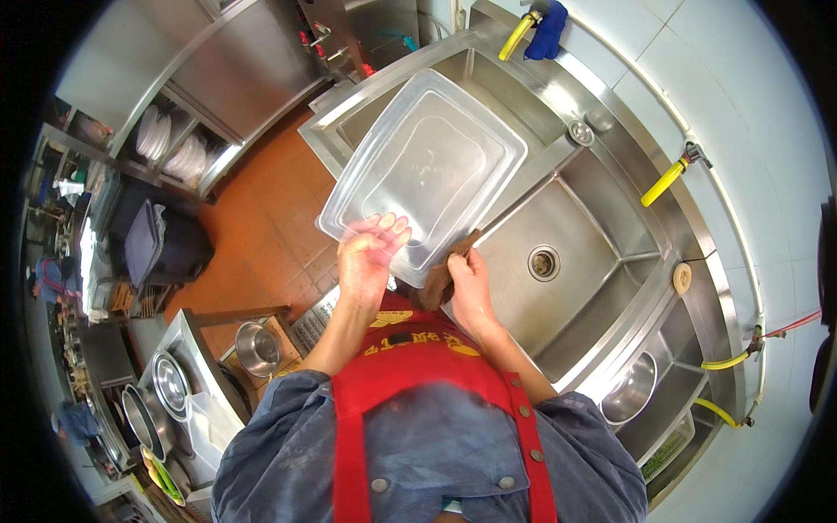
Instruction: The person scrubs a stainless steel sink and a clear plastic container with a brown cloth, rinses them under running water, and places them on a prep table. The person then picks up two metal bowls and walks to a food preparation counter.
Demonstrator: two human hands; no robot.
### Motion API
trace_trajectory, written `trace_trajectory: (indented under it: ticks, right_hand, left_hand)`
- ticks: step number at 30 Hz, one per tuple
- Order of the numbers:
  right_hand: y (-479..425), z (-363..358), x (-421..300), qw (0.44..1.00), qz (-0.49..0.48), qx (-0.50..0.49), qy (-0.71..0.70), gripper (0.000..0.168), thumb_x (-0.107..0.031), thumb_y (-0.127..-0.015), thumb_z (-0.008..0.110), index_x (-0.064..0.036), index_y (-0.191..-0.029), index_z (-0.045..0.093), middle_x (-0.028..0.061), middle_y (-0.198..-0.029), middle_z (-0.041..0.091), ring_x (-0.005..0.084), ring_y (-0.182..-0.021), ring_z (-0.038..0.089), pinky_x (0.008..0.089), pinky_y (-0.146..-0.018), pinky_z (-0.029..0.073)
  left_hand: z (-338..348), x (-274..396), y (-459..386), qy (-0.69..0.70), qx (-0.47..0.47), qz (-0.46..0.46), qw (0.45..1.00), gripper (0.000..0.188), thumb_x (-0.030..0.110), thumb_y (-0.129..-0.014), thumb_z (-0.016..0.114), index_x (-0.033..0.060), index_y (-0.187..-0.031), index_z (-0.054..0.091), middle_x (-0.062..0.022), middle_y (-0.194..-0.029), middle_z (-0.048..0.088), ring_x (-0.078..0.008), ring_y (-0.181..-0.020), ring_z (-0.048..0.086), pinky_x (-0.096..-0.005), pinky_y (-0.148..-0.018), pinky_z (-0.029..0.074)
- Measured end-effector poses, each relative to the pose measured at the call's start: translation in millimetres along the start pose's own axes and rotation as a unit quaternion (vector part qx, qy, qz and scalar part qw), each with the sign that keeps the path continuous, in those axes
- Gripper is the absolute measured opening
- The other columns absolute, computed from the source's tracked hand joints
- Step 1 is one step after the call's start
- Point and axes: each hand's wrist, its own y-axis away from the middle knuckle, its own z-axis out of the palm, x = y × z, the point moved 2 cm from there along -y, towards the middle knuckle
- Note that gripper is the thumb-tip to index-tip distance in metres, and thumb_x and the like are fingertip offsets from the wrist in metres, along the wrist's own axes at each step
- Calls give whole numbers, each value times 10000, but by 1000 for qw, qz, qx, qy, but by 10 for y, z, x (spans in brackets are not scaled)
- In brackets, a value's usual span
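A clear rectangular plastic lid [425,170] is tilted up before me, over the edge of a stainless steel sink. My left hand [369,261] grips its near left corner, and the fingers show through the plastic. In my right hand [469,281] is a bunched brown cloth [437,287], which lies against the lid's near right edge. Part of the cloth is hidden behind my fingers.
On the right are the middle sink basin [556,314] with a drain [543,263], yellow hoses [666,183] and a metal bowl [629,389]. A black bin [160,242] stands on the orange tiled floor [261,216]. Pots and a plastic container [212,425] sit at left.
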Motion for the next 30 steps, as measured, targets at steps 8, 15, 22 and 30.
trace_trajectory:
  ticks: [8, 15, 22, 30]
  right_hand:
    - [325, 389, 82, 893, 18, -159, 420, 231, -133, -849, 554, 60, -975, 554, 130, -832, 599, 163, -790, 550, 329, -732, 460]
    - [316, 317, 793, 912, 99, -300, 262, 272, -60, -828, 532, 24, -1076, 606, 54, -947, 639, 138, -847, 571, 278, -770, 471]
    - [462, 292, 889, 894, 195, -322, 244, 416, 8, -828, 454, 31, -1230, 556, 77, -1171, 607, 178, -1062, 563, 319, -946, 438]
    - [528, 638, 1235, 852, 256, -337, 310, 332, 26, -831, 419, 24, -1121, 581, 69, -1021, 622, 187, -899, 605, 314, -810, 501]
  left_hand:
    - [-233, 316, 149, 102, 61, 91, 989, 437, -169, -639, 453, -36, -1054, 481, -218, -1089, 568, -428, -1142, 542, -569, -1027, 440]
    - [-688, 844, 681, 244, 105, 202, 943, 545, -195, -622, 452, -48, -1147, 435, -219, -1229, 498, -427, -1211, 488, -565, -1097, 382]
    - [-1308, 864, 1203, 227, 128, 258, 931, 368, -142, -687, 491, -72, -1046, 528, -226, -1102, 591, -371, -1092, 590, -487, -994, 496]
    - [-2159, 1191, 1732, 290, 235, 340, 863, 299, -131, -786, 523, -64, -1072, 470, -239, -1114, 568, -409, -1078, 593, -505, -961, 522]
